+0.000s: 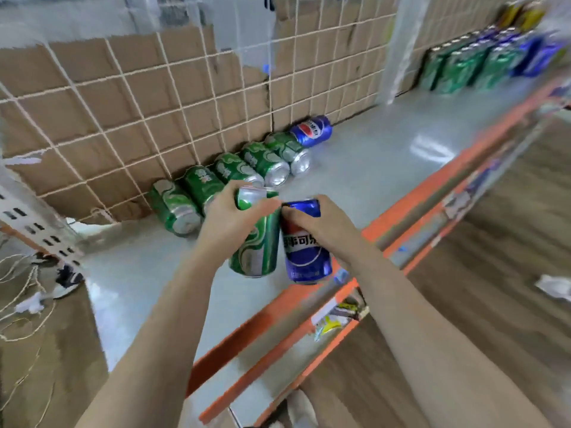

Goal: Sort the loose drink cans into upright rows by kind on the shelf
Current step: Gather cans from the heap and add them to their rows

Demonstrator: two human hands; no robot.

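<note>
Head view: five green cans [234, 174] and one blue lie toppled along mesh backing [123, 97]; left hand [228, 216] grips upright green can [258, 245], right hand [318, 220] grips blue can [304, 251], cans touching.

Loose cans: green, five lying [230, 174], one in hand [258, 242]; blue, one lying [312, 131], one in hand [306, 251].

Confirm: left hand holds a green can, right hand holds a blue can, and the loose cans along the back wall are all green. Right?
Not quite. The head view shows one blue can lying at the far end of the loose green cans. The rest stands: left hand holds a green can, right hand a blue one.
</note>
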